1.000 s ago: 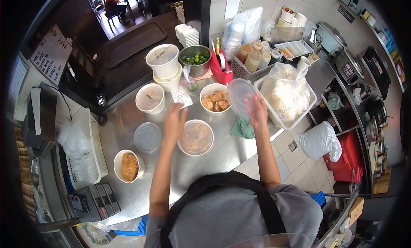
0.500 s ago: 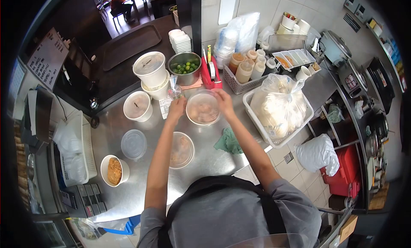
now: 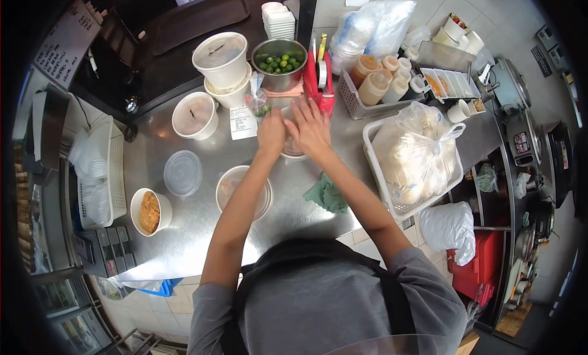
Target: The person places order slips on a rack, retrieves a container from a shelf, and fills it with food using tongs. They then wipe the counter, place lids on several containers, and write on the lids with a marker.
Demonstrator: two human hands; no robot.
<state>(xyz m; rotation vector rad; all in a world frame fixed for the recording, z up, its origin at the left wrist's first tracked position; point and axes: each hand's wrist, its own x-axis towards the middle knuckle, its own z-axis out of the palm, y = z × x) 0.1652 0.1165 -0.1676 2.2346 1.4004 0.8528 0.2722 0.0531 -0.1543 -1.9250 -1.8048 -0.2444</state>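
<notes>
A lidded bowl (image 3: 294,151) stands on the counter, mostly covered by my hands. My right hand (image 3: 309,127) lies over its clear lid, open with the fingers spread. At the bowl's left rim is my left hand (image 3: 272,133), its fingers curled inward and partly hidden. Just beyond it, a small clear bag (image 3: 258,102) with red and green contents sits beside a printed receipt (image 3: 243,123). Nearer my body, another lidded bowl (image 3: 245,194) is partly behind my left forearm. A green cloth (image 3: 326,194) lies to the right.
On the left are an uncovered bowl (image 3: 150,212) with brown food, a loose lid (image 3: 183,173) and a lidded bowl (image 3: 195,115). Stacked tubs (image 3: 220,56), a pot of limes (image 3: 278,79) and a red tape dispenser (image 3: 320,85) stand behind; a white basket (image 3: 392,199) is right.
My right hand has moved from the bowl's right rim onto its lid, fingers now spread. My left hand stays at the left rim, closer to the right one. The camera view has shifted.
</notes>
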